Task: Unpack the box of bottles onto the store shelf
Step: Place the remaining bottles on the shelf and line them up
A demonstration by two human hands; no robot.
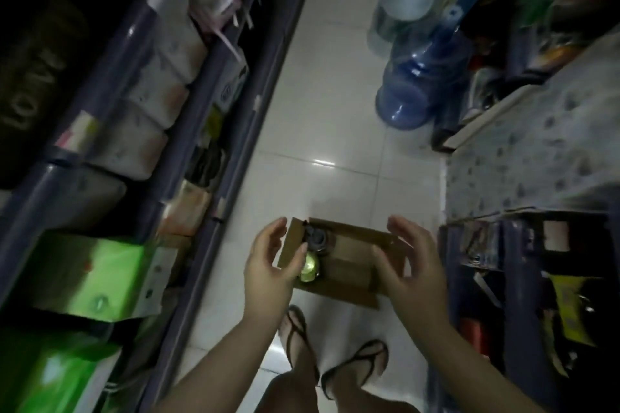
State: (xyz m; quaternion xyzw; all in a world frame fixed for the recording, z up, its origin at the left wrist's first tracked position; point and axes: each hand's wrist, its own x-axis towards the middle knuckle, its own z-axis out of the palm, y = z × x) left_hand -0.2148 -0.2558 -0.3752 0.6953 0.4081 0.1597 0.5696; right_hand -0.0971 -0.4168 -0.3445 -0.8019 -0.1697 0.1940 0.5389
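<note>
Your left hand [268, 265] and right hand [411, 263] flank the cardboard box [349, 265] with their fingers spread; each grip is wide and holds nothing. Your left thumb lies against the box's raised left flap, but the blur hides whether your right hand touches the box. The box sits on the tiled floor [335, 131] in front of your sandalled feet, flaps open. At its left end are a green-capped bottle [310, 267] and a dark-capped bottle [317, 238]; the rest looks bare. The store shelf [188, 144] at your left carries packets, and two big water jugs [419, 77] stand farther up the aisle.
</note>
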